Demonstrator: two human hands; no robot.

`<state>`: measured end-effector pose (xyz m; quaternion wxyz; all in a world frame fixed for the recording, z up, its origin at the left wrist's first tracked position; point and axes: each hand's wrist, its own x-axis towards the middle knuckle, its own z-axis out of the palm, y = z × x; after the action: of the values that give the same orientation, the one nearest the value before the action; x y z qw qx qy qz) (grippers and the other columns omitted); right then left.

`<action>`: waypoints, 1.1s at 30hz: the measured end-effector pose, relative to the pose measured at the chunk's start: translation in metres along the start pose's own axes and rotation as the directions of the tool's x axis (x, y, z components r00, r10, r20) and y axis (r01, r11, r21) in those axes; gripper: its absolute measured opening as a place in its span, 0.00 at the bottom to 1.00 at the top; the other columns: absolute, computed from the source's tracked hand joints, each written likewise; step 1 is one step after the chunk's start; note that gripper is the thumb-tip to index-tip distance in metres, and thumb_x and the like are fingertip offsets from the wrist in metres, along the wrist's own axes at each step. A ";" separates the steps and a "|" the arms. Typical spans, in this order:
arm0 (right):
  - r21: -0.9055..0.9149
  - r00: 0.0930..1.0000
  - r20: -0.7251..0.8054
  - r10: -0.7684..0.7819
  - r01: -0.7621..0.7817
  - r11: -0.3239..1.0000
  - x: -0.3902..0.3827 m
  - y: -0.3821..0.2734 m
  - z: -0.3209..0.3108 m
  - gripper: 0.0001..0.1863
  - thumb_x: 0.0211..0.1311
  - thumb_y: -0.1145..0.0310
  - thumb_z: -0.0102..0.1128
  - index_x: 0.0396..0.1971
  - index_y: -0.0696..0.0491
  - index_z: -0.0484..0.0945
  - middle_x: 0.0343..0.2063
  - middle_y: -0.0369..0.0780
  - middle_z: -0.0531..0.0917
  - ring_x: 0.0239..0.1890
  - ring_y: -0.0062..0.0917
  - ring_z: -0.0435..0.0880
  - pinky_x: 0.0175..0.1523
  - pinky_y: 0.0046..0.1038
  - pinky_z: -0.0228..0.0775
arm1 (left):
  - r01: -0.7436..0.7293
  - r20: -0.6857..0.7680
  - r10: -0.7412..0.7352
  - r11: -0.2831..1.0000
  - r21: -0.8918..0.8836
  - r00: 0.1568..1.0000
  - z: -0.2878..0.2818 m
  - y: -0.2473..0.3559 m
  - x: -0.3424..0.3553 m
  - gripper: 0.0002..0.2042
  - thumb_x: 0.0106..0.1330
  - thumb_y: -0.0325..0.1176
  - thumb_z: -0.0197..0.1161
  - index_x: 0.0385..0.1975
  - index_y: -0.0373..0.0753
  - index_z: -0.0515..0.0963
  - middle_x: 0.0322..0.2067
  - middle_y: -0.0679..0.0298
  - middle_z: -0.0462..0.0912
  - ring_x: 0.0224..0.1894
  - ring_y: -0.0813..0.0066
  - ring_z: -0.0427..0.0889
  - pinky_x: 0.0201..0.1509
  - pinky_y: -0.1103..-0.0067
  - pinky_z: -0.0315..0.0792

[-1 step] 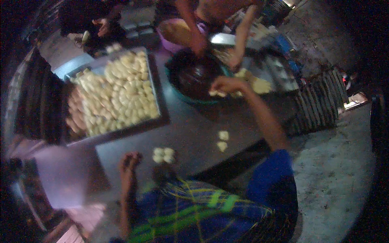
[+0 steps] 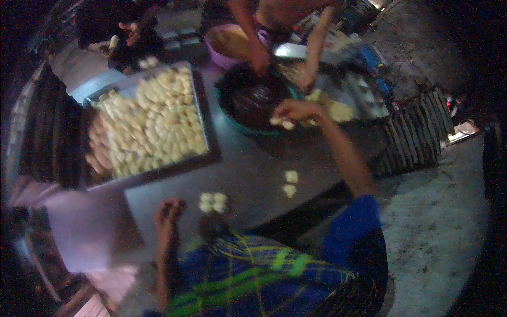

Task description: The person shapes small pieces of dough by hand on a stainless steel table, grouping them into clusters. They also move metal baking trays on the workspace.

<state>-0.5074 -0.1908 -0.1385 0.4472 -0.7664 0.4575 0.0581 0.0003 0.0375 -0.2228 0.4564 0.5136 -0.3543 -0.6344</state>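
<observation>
My right hand reaches over the front rim of a green-rimmed tub with dark contents. Its fingers pinch small pale dough pieces, which hang below the fingertips. My left hand is near the table's front edge with its fingers curled in; whether anything lies inside is hidden. Just right of it, a tight cluster of several pale dough balls sits on the metal table. Farther right lie two more pieces, a squarish one and a pointed one.
A large tray full of pale shaped dough pieces stands at left, with another person's hand at its edge. Across the table, a person's forearm reaches into the tub. Behind are a purple basin and a person's hands.
The dough pieces at my right fingertips have shifted slightly and show more separately. At the far left, the other person's hands have moved a little. My left hand stays in place.
</observation>
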 end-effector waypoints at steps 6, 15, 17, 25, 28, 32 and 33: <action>0.852 0.980 -0.189 -0.055 0.192 0.487 0.004 -0.108 0.074 0.29 0.61 0.73 0.61 0.63 0.51 0.64 0.48 0.37 0.79 0.53 0.28 0.78 0.56 0.31 0.72 | 0.241 0.228 -0.179 0.928 -0.286 0.957 0.033 -0.002 0.009 0.18 0.68 0.43 0.59 0.51 0.38 0.73 0.47 0.59 0.80 0.48 0.67 0.80 0.52 0.75 0.72; 0.867 0.869 -0.492 0.049 0.494 -0.065 0.035 -0.190 0.214 0.41 0.59 0.80 0.54 0.71 0.45 0.48 0.56 0.39 0.73 0.56 0.29 0.76 0.60 0.33 0.71 | 0.252 0.380 -0.083 0.872 -0.420 0.921 0.098 0.055 -0.010 0.20 0.71 0.42 0.54 0.58 0.39 0.70 0.52 0.59 0.77 0.53 0.67 0.76 0.57 0.69 0.70; 0.856 0.862 -0.501 0.071 0.506 -0.102 0.045 -0.190 0.223 0.42 0.57 0.82 0.50 0.71 0.44 0.48 0.56 0.40 0.73 0.57 0.29 0.75 0.61 0.33 0.71 | 0.212 0.296 -0.089 0.884 -0.416 0.951 0.098 0.062 -0.018 0.17 0.71 0.39 0.55 0.55 0.39 0.73 0.48 0.62 0.79 0.50 0.71 0.77 0.55 0.71 0.71; 0.844 0.854 -0.512 0.088 0.520 -0.131 0.048 -0.213 0.240 0.39 0.53 0.84 0.52 0.67 0.46 0.57 0.55 0.37 0.75 0.54 0.27 0.76 0.58 0.30 0.71 | 0.117 0.141 -0.056 0.875 -0.469 0.988 0.074 0.044 -0.008 0.08 0.69 0.31 0.58 0.43 0.39 0.71 0.43 0.64 0.78 0.45 0.72 0.78 0.51 0.73 0.75; 0.847 0.849 -0.520 0.092 0.526 -0.075 0.047 -0.205 0.249 0.35 0.55 0.84 0.51 0.64 0.46 0.62 0.54 0.38 0.75 0.54 0.27 0.76 0.57 0.30 0.72 | -0.019 0.175 0.081 0.945 -0.328 0.981 0.061 0.033 -0.001 0.08 0.70 0.32 0.58 0.45 0.39 0.70 0.43 0.64 0.77 0.44 0.73 0.78 0.50 0.76 0.75; 0.504 0.635 -0.766 -0.098 0.688 0.521 0.042 -0.206 0.248 0.26 0.57 0.84 0.52 0.57 0.48 0.72 0.51 0.41 0.76 0.54 0.29 0.76 0.55 0.29 0.74 | 0.089 0.147 -0.015 0.856 -0.509 0.989 0.066 0.042 0.001 0.10 0.68 0.28 0.58 0.46 0.39 0.69 0.43 0.65 0.75 0.45 0.74 0.77 0.49 0.79 0.74; 0.227 0.532 -0.805 -0.263 0.686 0.691 0.041 -0.207 0.247 0.24 0.58 0.83 0.54 0.55 0.49 0.74 0.51 0.42 0.76 0.54 0.30 0.76 0.54 0.29 0.74 | 0.146 0.138 -0.080 0.801 -0.580 0.987 0.070 0.058 -0.001 0.10 0.68 0.27 0.59 0.46 0.39 0.68 0.42 0.65 0.75 0.45 0.75 0.77 0.49 0.79 0.74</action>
<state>-0.2491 0.0026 -0.1746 0.4172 -0.6701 0.3529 -0.5024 -0.0558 0.0181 -0.1533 0.5347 0.3328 -0.1331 -0.7653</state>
